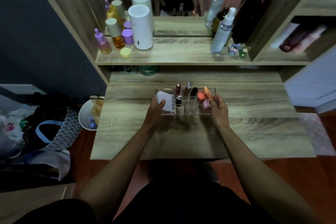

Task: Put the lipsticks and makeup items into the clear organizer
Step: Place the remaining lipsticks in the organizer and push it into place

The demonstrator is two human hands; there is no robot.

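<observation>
While both hands rest on the clear organizer mid-desk, left hand grips white tube in left compartment; right hand pinches pink item in right compartment w/ orange sponges. Lipsticks stand upright in center slots.

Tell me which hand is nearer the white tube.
Left. The left hand touches the white tube; the right hand is at the organizer's far end.

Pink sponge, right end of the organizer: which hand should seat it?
Right. The right hand is already at the pink sponge in the organizer's right end; the left hand is across it, on the white tube.
</observation>
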